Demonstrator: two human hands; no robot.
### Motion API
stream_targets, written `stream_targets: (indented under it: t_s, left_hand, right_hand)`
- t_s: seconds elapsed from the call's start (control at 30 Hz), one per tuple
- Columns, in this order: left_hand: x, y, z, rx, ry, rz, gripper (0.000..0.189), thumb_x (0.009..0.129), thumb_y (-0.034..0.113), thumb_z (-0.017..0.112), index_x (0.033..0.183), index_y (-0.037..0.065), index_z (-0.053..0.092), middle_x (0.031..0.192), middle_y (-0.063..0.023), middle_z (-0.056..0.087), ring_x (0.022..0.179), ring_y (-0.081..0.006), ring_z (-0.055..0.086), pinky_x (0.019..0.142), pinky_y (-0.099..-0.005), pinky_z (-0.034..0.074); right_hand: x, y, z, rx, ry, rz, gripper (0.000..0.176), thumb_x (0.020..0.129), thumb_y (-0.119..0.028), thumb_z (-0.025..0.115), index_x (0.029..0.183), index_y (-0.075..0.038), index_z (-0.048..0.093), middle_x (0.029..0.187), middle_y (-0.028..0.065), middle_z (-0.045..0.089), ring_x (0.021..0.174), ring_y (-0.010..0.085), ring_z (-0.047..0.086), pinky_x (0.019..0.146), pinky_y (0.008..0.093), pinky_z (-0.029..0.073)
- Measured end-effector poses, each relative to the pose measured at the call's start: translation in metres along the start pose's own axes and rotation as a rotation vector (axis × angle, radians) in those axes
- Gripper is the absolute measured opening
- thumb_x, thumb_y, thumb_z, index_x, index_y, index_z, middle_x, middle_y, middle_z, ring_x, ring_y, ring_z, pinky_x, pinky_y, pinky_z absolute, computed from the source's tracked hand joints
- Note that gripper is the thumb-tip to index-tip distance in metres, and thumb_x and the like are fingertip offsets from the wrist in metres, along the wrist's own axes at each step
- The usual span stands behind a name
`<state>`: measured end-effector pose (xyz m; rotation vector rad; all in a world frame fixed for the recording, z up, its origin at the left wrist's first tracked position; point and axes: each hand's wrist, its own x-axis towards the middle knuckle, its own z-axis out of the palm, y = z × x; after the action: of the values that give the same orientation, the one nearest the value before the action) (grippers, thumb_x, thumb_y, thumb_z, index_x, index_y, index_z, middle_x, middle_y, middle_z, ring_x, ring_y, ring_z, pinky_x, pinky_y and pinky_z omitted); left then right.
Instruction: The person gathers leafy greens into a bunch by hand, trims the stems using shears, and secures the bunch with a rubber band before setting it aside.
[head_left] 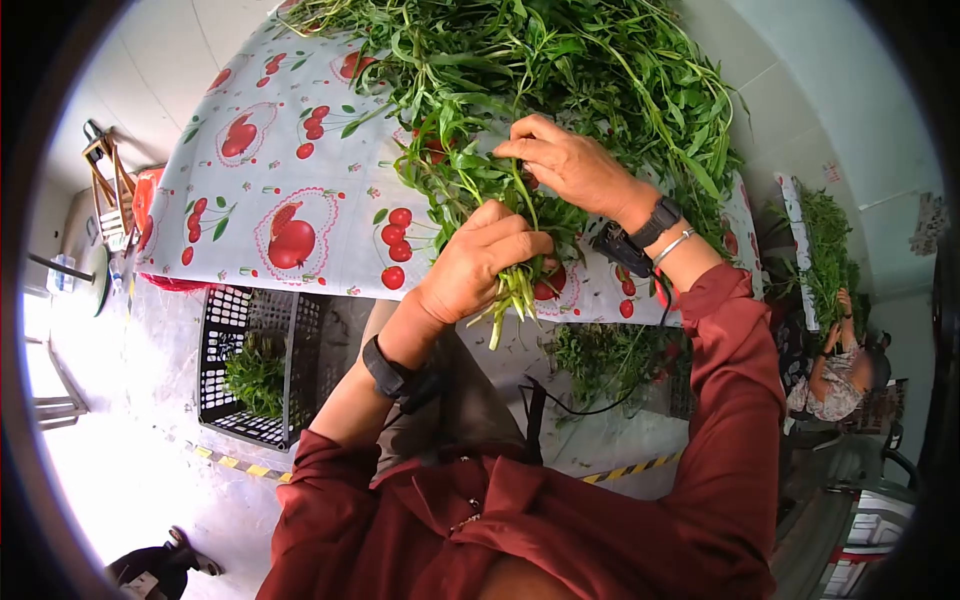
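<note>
My left hand [480,258] is wrapped round a bunch of leafy green stems [515,292], whose pale cut ends stick out below the fist. Leaves of the bunch spread above it over the tablecloth. Just up and to the right, my right hand [575,165] is closed with thumb and fingers pinched on a green stem [524,192] that runs down to the bunch. A large heap of the same long-leaved greens [580,60] covers the far part of the table, close behind my right hand.
A white cherry-print tablecloth [345,215] covers the table. Below stands a black plastic crate [245,425] with greens inside; more greens [610,360] lie under the table edge. At right, another person [835,385] reaches toward a second table of greens [830,250]. A folded wooden chair [108,180] stands left.
</note>
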<state>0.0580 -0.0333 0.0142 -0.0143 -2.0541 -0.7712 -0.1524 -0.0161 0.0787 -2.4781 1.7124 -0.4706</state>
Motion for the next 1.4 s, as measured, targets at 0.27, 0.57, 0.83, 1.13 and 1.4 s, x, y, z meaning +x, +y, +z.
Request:
stream_targets:
  t_s: [0.27,0.57,0.83,1.13,1.4]
  left_hand:
    - [0.000,0.002,-0.002,-0.010,0.003,-0.027,0.025,0.071,0.008,0.077,0.094,0.011,0.069,0.082,-0.0003,0.060,0.081,-0.0218,0.053,0.073,-0.0329,0.045]
    - [0.000,0.002,-0.002,0.004,0.028,-0.012,0.022,0.071,0.008,0.076,0.092,0.011,0.068,0.080,-0.0003,0.060,0.079,-0.0213,0.053,0.072,-0.0320,0.045]
    - [0.002,0.003,-0.005,0.006,0.005,0.021,0.023,0.073,0.009,0.073,0.095,0.009,0.065,0.082,-0.0017,0.060,0.078,-0.0229,0.053,0.073,-0.0335,0.044]
    - [0.001,0.002,-0.003,0.002,0.037,0.033,0.024,0.072,0.008,0.074,0.094,0.010,0.065,0.084,-0.0014,0.061,0.078,-0.0232,0.053,0.074,-0.0338,0.044]
    - [-0.001,0.001,-0.001,0.017,0.021,-0.008,0.024,0.073,0.006,0.075,0.094,0.010,0.065,0.085,-0.0010,0.062,0.080,-0.0231,0.054,0.075,-0.0339,0.044]
  right_hand:
    - [-0.008,0.015,-0.004,0.122,-0.084,0.062,0.022,0.089,-0.005,0.053,0.109,-0.004,0.061,0.119,0.0100,0.059,0.105,0.0296,0.061,0.089,0.0370,0.050]
    - [-0.017,0.028,-0.007,0.383,-0.072,0.239,0.028,0.094,-0.006,0.047,0.118,-0.002,0.061,0.111,0.0104,0.066,0.103,0.0225,0.063,0.092,0.0347,0.048]
    - [-0.026,0.031,-0.005,0.173,0.013,0.087,0.019,0.087,-0.002,0.056,0.103,-0.001,0.066,0.102,0.0120,0.066,0.095,0.0302,0.064,0.085,0.0359,0.051]
    - [-0.040,0.028,-0.009,0.151,-0.002,0.137,0.024,0.087,0.002,0.052,0.107,0.001,0.066,0.107,0.0127,0.066,0.099,0.0282,0.064,0.089,0.0339,0.050]
    - [-0.046,0.029,-0.010,0.390,0.012,0.292,0.028,0.090,-0.003,0.049,0.114,-0.002,0.065,0.108,0.0123,0.069,0.098,0.0255,0.066,0.090,0.0349,0.050]
